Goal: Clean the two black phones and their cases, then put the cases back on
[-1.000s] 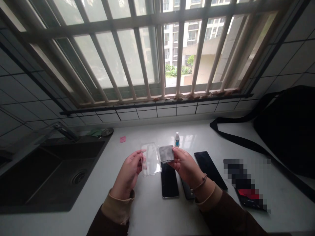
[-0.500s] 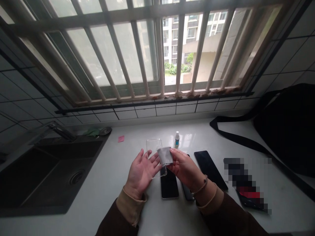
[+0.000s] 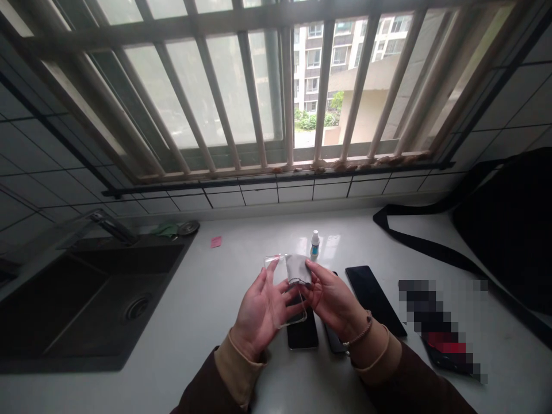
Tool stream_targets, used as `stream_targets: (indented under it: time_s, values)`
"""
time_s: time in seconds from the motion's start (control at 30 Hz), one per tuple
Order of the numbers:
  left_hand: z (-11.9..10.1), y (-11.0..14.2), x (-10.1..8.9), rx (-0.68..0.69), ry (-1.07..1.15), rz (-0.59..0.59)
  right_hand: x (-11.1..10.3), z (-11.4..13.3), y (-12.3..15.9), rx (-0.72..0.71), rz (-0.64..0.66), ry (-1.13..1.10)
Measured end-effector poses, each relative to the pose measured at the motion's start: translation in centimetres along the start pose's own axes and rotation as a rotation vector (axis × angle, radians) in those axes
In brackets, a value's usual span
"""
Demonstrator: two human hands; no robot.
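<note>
A clear phone case (image 3: 279,317) lies over the palm of my left hand (image 3: 259,310), whose thumb is at its left edge and whose fingers show through from behind. With its fingers closed, my right hand (image 3: 334,296) pinches a small grey cloth (image 3: 298,269) against the upper right part of the case. Its lower fingers are by the case's right edge. Below the case, a dark phone (image 3: 302,333) lies on the counter, partly covered. Another dark phone (image 3: 334,336) is mostly hidden under my right hand. Beyond the hands stands a small white-capped bottle (image 3: 315,244).
On the white counter (image 3: 172,345), a large black phone (image 3: 375,300) lies to the right, near a pixelated dark item (image 3: 444,339). A black bag (image 3: 509,230) with its strap takes the far right. The sink (image 3: 99,310) is at left, with a pink note (image 3: 215,241) beyond it.
The clear case now rests over my left palm; before, my left hand was spread in front of it. The cloth is still in my right hand. The view has shifted slightly.
</note>
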State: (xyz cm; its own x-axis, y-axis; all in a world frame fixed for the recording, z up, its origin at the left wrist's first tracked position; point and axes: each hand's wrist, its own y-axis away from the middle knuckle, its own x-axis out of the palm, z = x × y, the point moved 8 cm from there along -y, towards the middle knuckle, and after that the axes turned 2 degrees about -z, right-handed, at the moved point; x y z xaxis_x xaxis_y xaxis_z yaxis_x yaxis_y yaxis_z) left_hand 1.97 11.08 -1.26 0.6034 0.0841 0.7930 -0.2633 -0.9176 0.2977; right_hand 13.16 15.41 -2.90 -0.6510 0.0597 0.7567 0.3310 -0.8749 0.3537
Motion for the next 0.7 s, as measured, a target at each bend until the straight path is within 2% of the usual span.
stream_targets:
  time_s: [0.1, 0.2, 0.27, 0.33, 0.4, 0.5, 0.7]
  values:
    - [-0.4, 0.1, -0.7, 0.076, -0.097, -0.081, -1.2, 2.7, 0.1, -0.268, -0.098, 0.131]
    - [0.1, 0.2, -0.8, 0.121, -0.208, -0.107, -1.1, 6.1, 1.9, -0.671, -0.201, 0.537]
    - [1.4, 0.1, -0.5, 0.085, -0.220, -0.055, 0.9, 6.7, 3.3, -0.926, -0.145, 0.927]
    - [2.6, -0.2, -0.1, 0.073, -0.165, 0.013, 3.2, 5.1, 4.2, -1.100, 0.021, 1.239]
    - [3.2, -0.6, 0.2, 0.102, -0.047, 0.077, 4.4, 3.1, 4.5, -1.216, 0.143, 1.424]
    - [3.4, -1.1, 0.4, 0.162, 0.060, 0.134, 5.0, 1.3, 4.6, -1.303, 0.166, 1.551]
    - [2.6, -1.1, 0.0, 0.242, 0.123, 0.065, 5.6, 0.2, 5.4, -1.407, 0.242, 1.598]
